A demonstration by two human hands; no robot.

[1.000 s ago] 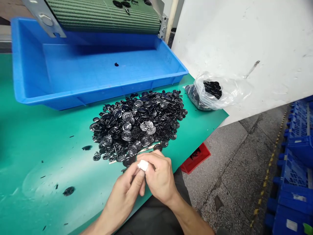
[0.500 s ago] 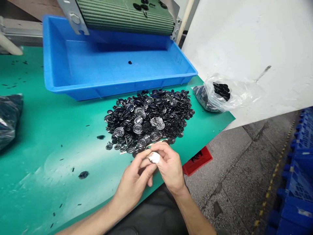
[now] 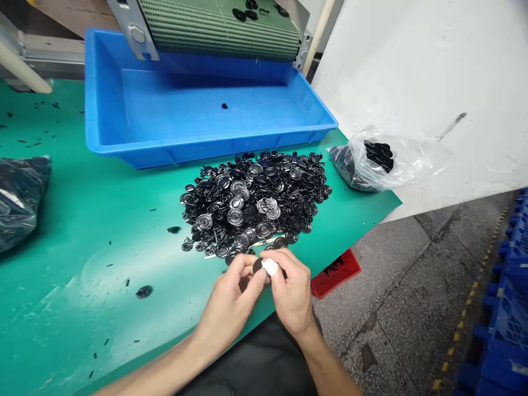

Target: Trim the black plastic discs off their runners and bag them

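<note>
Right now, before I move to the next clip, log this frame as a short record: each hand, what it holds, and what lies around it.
left hand: left hand, fingers on a dark round disc
right hand: right hand, pinching a white wad against the disc; cloth or tissue, cannot tell
nearest: pile of black metal discs, just beyond the hands
surface: green work mat
also on mat: blue plastic tray; clear plastic bag with black pieces inside
</note>
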